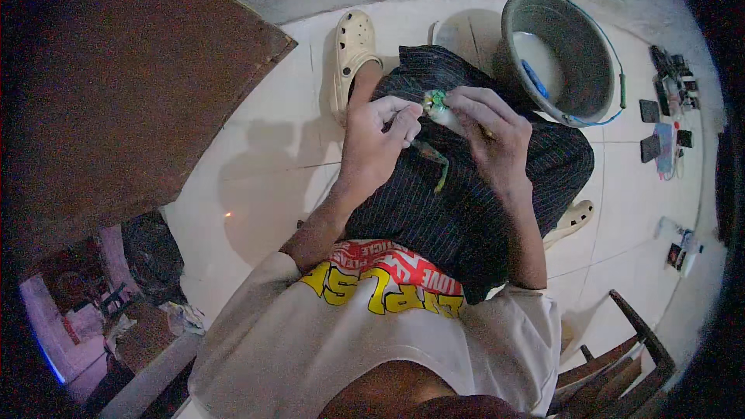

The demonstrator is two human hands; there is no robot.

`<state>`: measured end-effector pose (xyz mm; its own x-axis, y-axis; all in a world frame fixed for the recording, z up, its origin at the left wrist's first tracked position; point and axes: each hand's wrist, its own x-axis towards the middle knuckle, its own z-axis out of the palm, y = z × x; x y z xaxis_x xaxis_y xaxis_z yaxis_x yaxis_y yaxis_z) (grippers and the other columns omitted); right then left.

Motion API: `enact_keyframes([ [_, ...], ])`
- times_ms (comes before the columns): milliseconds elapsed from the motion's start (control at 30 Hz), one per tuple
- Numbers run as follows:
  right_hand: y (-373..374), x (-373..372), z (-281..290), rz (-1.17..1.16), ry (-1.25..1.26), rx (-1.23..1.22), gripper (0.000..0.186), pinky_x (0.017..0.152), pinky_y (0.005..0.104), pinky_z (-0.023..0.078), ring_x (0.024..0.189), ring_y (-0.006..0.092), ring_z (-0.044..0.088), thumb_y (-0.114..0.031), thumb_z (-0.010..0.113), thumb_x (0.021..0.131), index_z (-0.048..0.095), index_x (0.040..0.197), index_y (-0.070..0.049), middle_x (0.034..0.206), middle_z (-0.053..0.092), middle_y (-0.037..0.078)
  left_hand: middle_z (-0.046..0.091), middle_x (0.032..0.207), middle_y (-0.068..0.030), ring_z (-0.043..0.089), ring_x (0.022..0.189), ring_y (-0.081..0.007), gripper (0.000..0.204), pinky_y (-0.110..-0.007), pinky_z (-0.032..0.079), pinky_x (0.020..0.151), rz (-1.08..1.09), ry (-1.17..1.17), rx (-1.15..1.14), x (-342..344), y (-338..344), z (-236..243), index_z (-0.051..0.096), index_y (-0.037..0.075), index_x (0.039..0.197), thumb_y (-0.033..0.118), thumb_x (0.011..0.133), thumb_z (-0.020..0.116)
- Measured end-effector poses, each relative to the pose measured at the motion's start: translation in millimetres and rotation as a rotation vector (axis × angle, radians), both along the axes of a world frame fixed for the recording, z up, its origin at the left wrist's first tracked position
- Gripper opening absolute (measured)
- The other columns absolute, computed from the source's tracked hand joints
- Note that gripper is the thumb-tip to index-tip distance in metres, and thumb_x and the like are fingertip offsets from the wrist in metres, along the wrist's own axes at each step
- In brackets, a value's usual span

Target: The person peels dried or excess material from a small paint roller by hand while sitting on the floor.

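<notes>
Over my lap, covered by dark pinstriped cloth (pixel 388 209), both hands come close together. My right hand (pixel 495 128) is closed round a small whitish piece with a shiny green end (pixel 434 101); its exact kind is too small to tell. Just left of that piece, my left hand (pixel 380 128) is closed in a pinch, thumb against fingers. What the pinch holds, if anything, I cannot make out. Below the hands a thin greenish strip (pixel 441 174) lies or hangs against the dark cloth; whether it joins the held piece is unclear.
A grey bucket (pixel 597 70) with a blue-green handle and a blue thing (pixel 534 77) inside stands beyond my right hand. Several small dark items (pixel 650 111) lie along the right wall. A brown panel (pixel 140 85) fills the left. Wooden furniture (pixel 644 334) stands at lower right.
</notes>
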<state>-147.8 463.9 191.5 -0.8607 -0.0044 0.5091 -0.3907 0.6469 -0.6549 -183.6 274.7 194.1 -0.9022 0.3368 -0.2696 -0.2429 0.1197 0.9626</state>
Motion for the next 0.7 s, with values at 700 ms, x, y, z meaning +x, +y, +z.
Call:
enact_keyframes([
  [700,-54,40,19,-0.391,-0.287,-0.548,0.01,0.075,0.0259,0.05,0.083,0.0126,0.064,-0.005,0.067,0.089,0.068,0.098,-0.001,0.093,0.07,0.009,0.058,0.073,-0.0015,0.051,0.064,-0.0057,0.025,-0.022,0.043,0.057,0.075,-0.032,0.13,7,-13,8,0.064,-0.005,0.093,0.019,0.098,0.06],
])
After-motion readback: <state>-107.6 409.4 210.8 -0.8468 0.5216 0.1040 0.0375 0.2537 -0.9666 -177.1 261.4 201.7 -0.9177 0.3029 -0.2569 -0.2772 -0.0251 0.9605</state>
